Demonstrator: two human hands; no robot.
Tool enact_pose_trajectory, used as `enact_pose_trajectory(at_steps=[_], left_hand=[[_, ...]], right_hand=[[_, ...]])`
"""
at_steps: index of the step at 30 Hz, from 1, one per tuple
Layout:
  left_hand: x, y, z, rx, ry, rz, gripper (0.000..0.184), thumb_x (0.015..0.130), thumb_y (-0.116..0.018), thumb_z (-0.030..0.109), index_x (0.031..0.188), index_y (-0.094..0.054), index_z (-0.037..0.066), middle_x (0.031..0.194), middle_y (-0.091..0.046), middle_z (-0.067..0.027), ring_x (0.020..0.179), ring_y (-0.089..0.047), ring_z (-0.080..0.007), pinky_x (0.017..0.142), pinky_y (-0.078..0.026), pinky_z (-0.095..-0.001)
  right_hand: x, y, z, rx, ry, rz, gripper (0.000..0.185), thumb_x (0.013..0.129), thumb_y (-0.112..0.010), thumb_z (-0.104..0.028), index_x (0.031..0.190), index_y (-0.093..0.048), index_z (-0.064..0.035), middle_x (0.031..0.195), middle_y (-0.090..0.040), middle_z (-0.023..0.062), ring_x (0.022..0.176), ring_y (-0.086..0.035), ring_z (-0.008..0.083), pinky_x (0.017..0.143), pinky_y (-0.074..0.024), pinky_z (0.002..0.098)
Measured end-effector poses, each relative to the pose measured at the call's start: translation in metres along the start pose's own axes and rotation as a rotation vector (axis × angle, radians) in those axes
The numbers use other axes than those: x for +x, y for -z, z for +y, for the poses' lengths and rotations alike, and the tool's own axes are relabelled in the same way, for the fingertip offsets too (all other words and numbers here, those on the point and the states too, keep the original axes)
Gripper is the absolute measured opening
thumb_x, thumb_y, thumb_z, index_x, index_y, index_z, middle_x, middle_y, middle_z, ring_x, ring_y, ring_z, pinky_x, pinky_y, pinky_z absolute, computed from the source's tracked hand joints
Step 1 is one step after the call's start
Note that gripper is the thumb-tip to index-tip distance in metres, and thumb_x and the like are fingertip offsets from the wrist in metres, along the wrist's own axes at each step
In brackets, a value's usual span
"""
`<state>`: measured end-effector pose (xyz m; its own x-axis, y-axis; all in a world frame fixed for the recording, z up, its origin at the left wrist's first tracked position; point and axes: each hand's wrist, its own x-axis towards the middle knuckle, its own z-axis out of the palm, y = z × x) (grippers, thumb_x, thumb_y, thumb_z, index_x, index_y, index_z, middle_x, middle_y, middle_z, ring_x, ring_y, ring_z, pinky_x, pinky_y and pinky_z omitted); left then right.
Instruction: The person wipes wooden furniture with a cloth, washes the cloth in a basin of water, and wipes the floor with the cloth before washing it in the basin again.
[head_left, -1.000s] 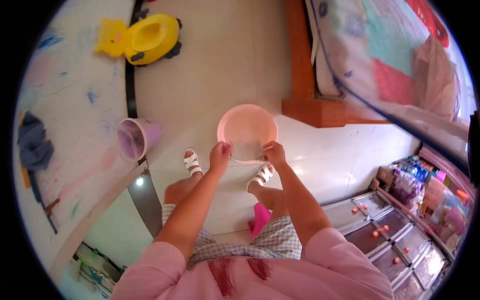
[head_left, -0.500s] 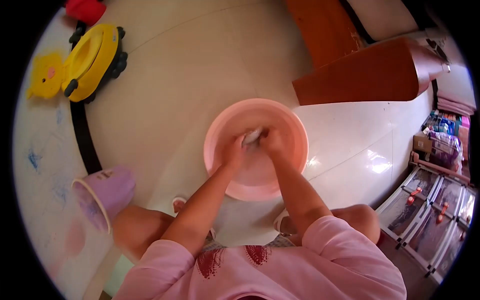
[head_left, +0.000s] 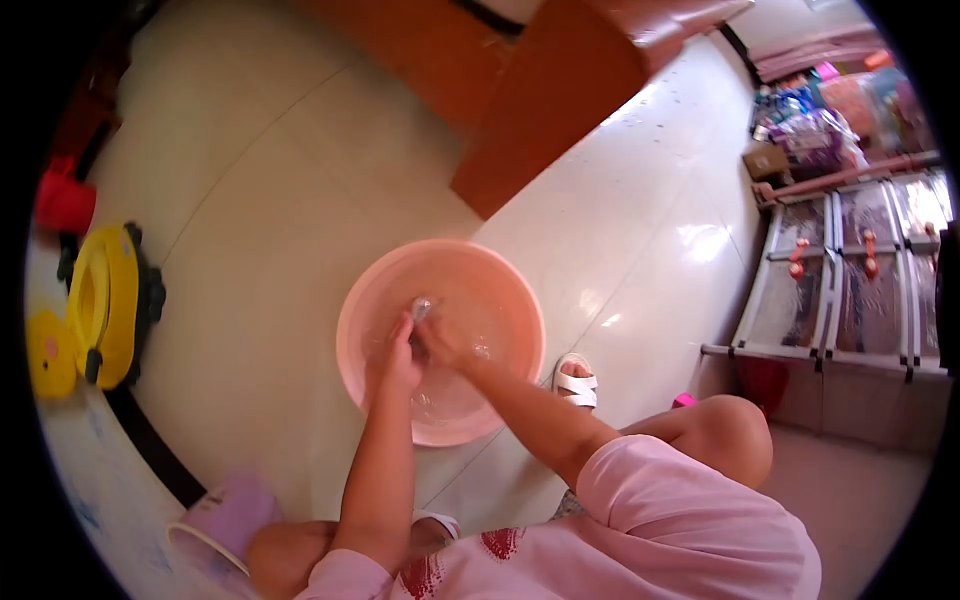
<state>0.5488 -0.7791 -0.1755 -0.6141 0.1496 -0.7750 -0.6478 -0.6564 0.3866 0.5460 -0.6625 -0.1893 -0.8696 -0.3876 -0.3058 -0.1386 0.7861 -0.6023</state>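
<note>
Both my hands are down inside a round pink basin (head_left: 355, 375) on the tiled floor, where water glints. My left hand (head_left: 402, 355) and my right hand (head_left: 443, 340) are pressed close together near the basin's middle. A small pale, shiny thing (head_left: 422, 307) shows at the fingertips; what it is cannot be made out. My left fingers are closed against it. The right hand's fingers are blurred and partly hidden.
A purple bin (head_left: 230, 515) lies at the lower left, below a yellow wheeled child's seat (head_left: 105, 305) and a red object (head_left: 65, 200). Brown wooden furniture (head_left: 550, 100) stands ahead. A drawer unit (head_left: 840, 275) and a cardboard box (head_left: 765, 160) are at the right.
The view has swung, so the basin sits further left. My hands, which held the pale thing apart between them, are now pressed together around it.
</note>
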Motion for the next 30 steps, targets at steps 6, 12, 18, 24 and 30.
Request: enact_pose_trajectory(at_steps=[6,12,18,24,30], left_hand=[[0.005,-0.01,-0.009,-0.03,-0.107,-0.064,0.027,0.091,-0.051,0.029,0.108,-0.057,0.01,0.102,-0.06,-0.0032,0.083,-0.058,-0.0148,0.071,-0.05,-0.0285],[-0.022,-0.002,0.008,0.505,-0.31,-0.062,0.032,0.086,-0.053,0.008,0.118,-0.055,0.0,0.101,-0.063,-0.0066,0.087,-0.061,-0.0157,0.075,-0.049,-0.0251],[-0.025,0.027,0.021,1.139,-0.265,0.302,0.043,0.074,-0.066,0.006,0.116,-0.06,0.003,0.11,-0.064,-0.012,0.098,-0.062,-0.0258,0.086,-0.047,-0.0336],[-0.032,0.022,0.006,1.539,-0.848,0.434,0.041,0.081,-0.063,0.03,0.114,-0.06,0.007,0.094,-0.065,-0.0095,0.098,-0.06,-0.0229,0.085,-0.047,-0.034],[0.007,0.019,-0.006,-0.109,0.053,-0.007,0.044,0.093,-0.046,0.038,0.123,-0.051,0.006,0.116,-0.058,-0.0081,0.104,-0.057,-0.0203,0.083,-0.049,-0.0328]], right_hand=[[-0.02,0.033,-0.076,0.326,-0.322,0.322,0.035,0.09,-0.044,-0.032,0.088,-0.056,0.0014,0.074,-0.06,0.0265,0.066,-0.058,0.0422,0.063,-0.0449,0.0509],[0.01,0.034,-0.009,0.264,-0.505,-0.047,0.025,0.083,-0.055,-0.025,0.092,-0.063,-0.0036,0.077,-0.065,0.0166,0.07,-0.062,0.0316,0.068,-0.0492,0.0435],[-0.005,0.007,0.005,0.1,-0.21,0.205,0.033,0.079,-0.058,-0.017,0.11,-0.06,-0.0054,0.109,-0.06,0.019,0.099,-0.058,0.0307,0.084,-0.0459,0.0406],[0.0,0.009,0.001,0.174,-0.471,0.216,0.038,0.084,-0.053,-0.017,0.119,-0.05,-0.0015,0.112,-0.057,0.022,0.099,-0.057,0.0348,0.09,-0.0422,0.0426],[-0.015,0.034,-0.065,0.327,-0.355,0.102,0.044,0.086,-0.049,-0.025,0.123,-0.045,-0.001,0.112,-0.057,0.0244,0.101,-0.057,0.0379,0.088,-0.043,0.046]])
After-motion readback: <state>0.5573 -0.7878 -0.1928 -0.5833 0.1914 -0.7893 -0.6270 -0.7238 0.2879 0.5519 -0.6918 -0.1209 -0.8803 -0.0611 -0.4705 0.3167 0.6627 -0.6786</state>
